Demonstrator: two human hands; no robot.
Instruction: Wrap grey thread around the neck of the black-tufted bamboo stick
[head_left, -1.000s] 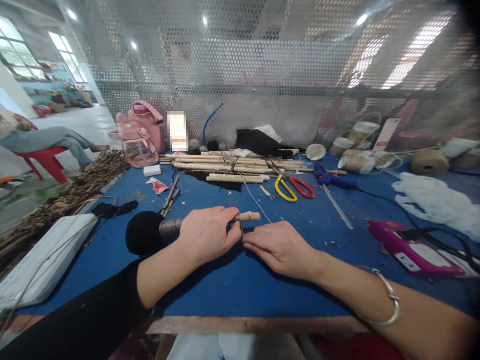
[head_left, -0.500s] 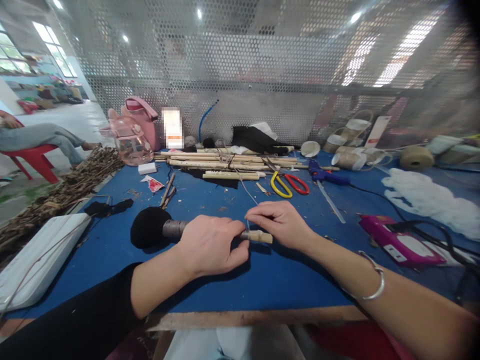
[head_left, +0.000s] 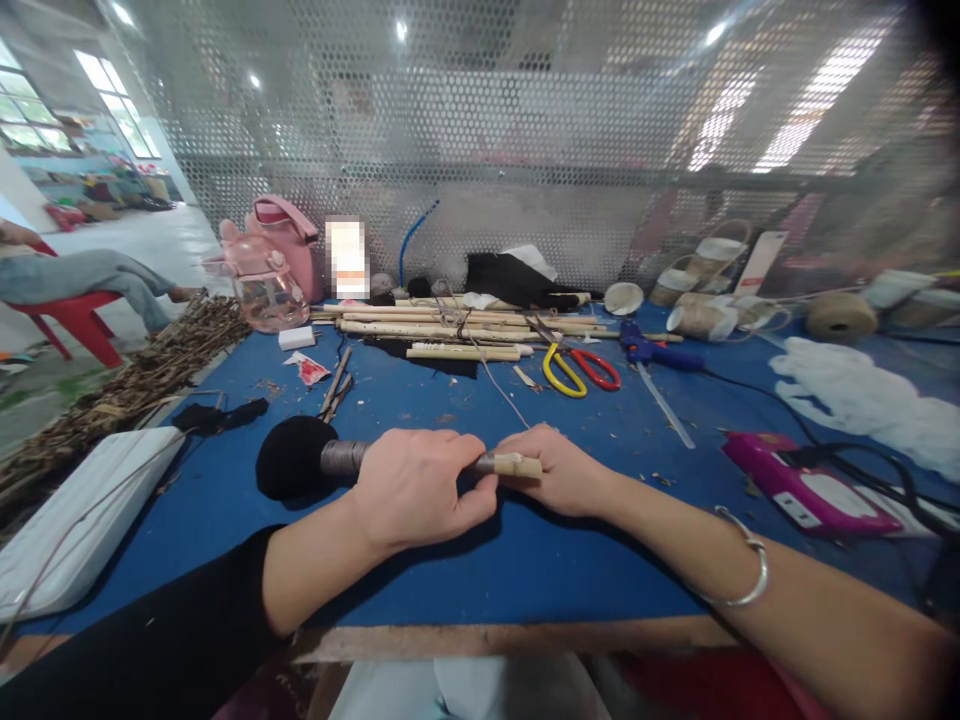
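A thin bamboo stick lies across the blue tabletop, with a round black ball on its left end. Grey cord is wound around the shaft below the ball. My left hand is closed over the middle of the stick, thumb in front. At the bare right end, my right hand is closed, its fingertips hidden behind the stick. A loose length of cord comes from the back of the table down to this hand.
Behind the hands are scissors, bamboo sticks and a blue glue gun. A purple device and white fabric lie right. A white case and pink bottle stand left. A seated person's legs show beyond.
My right hand has lowered from above the stick, where it pinched the cord, to behind the stick's bare end. My left hand keeps its hold; the stick has shifted slightly left.
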